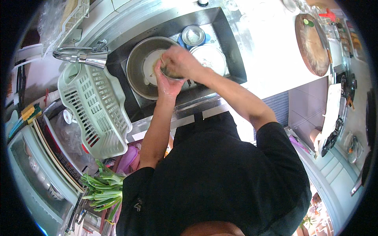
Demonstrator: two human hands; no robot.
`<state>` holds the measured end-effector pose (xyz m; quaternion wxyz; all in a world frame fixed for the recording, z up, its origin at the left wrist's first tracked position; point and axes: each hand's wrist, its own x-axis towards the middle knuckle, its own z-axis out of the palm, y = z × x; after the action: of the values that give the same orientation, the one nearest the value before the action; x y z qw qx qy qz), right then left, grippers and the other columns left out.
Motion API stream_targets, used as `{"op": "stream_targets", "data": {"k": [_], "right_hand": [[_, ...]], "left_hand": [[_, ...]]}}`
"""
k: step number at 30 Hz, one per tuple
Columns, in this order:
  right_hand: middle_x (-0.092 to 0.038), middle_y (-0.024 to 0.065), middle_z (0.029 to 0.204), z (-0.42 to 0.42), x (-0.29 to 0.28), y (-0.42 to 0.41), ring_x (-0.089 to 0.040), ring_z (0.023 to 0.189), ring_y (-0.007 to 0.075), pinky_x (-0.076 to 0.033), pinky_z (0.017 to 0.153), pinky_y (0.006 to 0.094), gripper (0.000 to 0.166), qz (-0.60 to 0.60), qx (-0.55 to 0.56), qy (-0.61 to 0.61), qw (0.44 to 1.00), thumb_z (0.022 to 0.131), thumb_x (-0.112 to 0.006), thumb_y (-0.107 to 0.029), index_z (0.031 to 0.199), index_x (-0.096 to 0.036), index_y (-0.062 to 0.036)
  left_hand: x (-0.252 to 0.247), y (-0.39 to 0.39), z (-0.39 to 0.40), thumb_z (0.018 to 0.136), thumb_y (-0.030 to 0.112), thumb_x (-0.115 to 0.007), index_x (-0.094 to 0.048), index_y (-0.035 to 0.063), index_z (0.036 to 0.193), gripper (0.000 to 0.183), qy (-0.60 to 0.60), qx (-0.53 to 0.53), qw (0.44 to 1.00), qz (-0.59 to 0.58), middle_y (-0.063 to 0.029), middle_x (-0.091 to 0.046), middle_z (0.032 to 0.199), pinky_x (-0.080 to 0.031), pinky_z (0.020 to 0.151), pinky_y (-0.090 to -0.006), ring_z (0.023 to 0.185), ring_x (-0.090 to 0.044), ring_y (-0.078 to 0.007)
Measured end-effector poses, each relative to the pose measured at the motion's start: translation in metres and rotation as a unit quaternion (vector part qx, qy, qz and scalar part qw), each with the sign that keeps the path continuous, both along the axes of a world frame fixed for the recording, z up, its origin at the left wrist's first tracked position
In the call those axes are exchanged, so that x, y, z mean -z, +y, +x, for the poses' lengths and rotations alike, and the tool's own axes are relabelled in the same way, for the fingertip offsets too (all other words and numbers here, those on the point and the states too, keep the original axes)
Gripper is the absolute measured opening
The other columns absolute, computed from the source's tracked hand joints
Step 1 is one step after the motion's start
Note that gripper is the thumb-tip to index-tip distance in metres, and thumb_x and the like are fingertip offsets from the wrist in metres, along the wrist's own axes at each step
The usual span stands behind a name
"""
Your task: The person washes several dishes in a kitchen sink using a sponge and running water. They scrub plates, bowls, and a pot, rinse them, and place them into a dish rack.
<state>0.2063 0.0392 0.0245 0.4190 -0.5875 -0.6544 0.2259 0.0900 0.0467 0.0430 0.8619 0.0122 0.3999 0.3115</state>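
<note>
My left hand (pixel 169 86) grips a small metal bowl (pixel 173 76) from below and the left, tilted over a large metal basin (pixel 134 69). My right hand (pixel 181 60) is bent over the bowl's mouth, blurred, its fingers hidden inside or behind the rim. Whether it holds anything I cannot tell. Something whitish, a dish or cloudy water, shows in the bottom of the basin. Beside it in the dark sink (pixel 234 56) are a small steel bowl (pixel 193 36) on something blue and a white plate (pixel 213 59) with a printed pattern, partly behind my right forearm.
A chrome faucet (pixel 94 57) reaches in at the left, above a pale green slotted dish rack (pixel 100 109). Far right on the counter, a round wooden board (pixel 310 44) bears a cut green vegetable (pixel 309 23), with a knife (pixel 323 38) along its edge. Leafy greens (pixel 103 188) stand at lower left.
</note>
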Motion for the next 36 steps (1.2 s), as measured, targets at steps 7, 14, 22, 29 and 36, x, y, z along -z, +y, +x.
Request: {"op": "stream_targets", "data": {"k": [7, 14, 22, 29, 36], "right_hand": [[-0.064, 0.0171, 0.079, -0.006, -0.004, -0.003, -0.062, 0.075, 0.0336, -0.05, 0.071, 0.0412, 0.019, -0.303, -0.024, 0.225, 0.926, 0.075, -0.06, -0.019, 0.08, -0.065, -0.0021], [-0.066, 0.0197, 0.088, 0.011, -0.006, -0.011, -0.063, 0.085, 0.0357, -0.051, 0.076, 0.04, 0.023, -0.245, 0.05, -0.088, 0.964, 0.076, -0.061, -0.02, 0.087, -0.068, -0.0011], [-0.064, 0.0048, 0.091, 0.061, 0.007, -0.059, -0.059, 0.082, 0.01, -0.047, 0.072, 0.0246, 0.031, -0.264, 0.262, 0.36, 0.855, 0.085, -0.063, -0.022, 0.111, -0.06, -0.005], [-0.062, 0.0108, 0.101, 0.076, 0.093, -0.107, -0.058, 0.092, 0.0163, -0.047, 0.081, 0.029, 0.046, -0.355, 0.304, 0.392, 0.792, 0.081, -0.065, -0.014, 0.124, -0.051, -0.0062], [-0.054, 0.0236, 0.117, 0.105, 0.133, -0.125, -0.052, 0.11, 0.0403, -0.042, 0.095, 0.0419, 0.045, -0.307, 0.29, 0.051, 0.905, 0.081, -0.058, -0.007, 0.125, -0.048, -0.0089]], "left_hand": [[0.027, 0.021, -0.012, 0.087, 0.044, -0.055, -0.052, 0.01, 0.12, 0.048, 0.02, 0.005, 0.994, 0.105, -0.0078, -0.058, 0.118, -0.044, 0.094, -0.0443, 0.111, -0.055, -0.0247], [0.027, 0.015, -0.001, 0.087, 0.038, -0.055, -0.055, 0.0061, 0.116, 0.043, 0.063, -0.023, 0.985, 0.157, -0.009, -0.06, 0.115, -0.044, 0.094, -0.0406, 0.108, -0.057, -0.0232], [0.058, 0.004, 0.01, 0.087, 0.04, -0.056, -0.054, 0.0094, 0.118, 0.044, -0.017, 0.015, 0.998, 0.05, -0.0067, -0.06, 0.115, -0.042, 0.096, -0.0415, 0.108, -0.056, -0.0219], [0.091, -0.016, 0.029, 0.089, 0.035, -0.058, -0.053, 0.0023, 0.119, 0.044, 0.127, 0.21, 0.951, 0.19, -0.006, -0.06, 0.115, -0.045, 0.092, -0.0373, 0.104, -0.058, -0.0185], [0.196, 0.018, -0.117, 0.081, 0.014, -0.059, -0.06, -0.001, 0.103, 0.026, 0.661, 0.158, 0.662, 0.316, -0.0163, -0.064, 0.095, -0.048, 0.076, -0.0369, 0.086, -0.062, -0.0272]]}}
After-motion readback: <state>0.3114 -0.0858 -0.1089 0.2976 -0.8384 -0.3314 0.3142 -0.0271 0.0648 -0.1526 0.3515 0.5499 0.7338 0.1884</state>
